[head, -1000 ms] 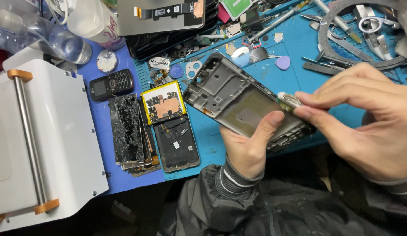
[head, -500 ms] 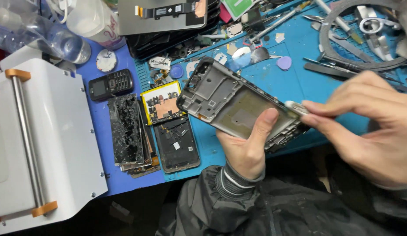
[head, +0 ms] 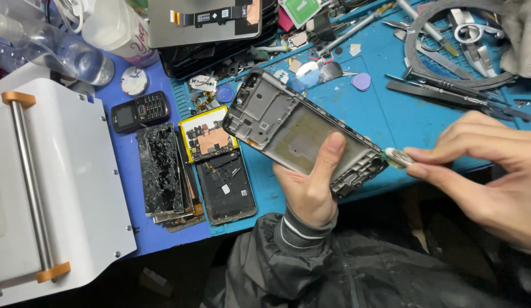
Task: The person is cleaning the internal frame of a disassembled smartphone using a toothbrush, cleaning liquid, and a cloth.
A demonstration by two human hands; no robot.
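My left hand (head: 312, 182) grips a bare grey phone frame (head: 277, 122) from below, thumb lying across its inner plate; the frame tilts up to the left above the blue mat. My right hand (head: 487, 171) pinches a small round pale piece (head: 398, 157) between thumb and fingers, right at the frame's lower right corner. Whether the piece touches the frame is unclear.
On the blue mat (head: 391, 114) lie a stack of cracked screens (head: 161, 168), an open phone back (head: 225, 187), a yellow-edged board (head: 205, 138), a small keypad phone (head: 140, 111), tweezers and picks (head: 448, 91). A white machine (head: 49, 182) stands at left, plastic bottles (head: 60, 51) behind.
The frame has swung left and tilted more. My right hand has slid from over the frame's lower end out to its right corner, still pinching the small piece.
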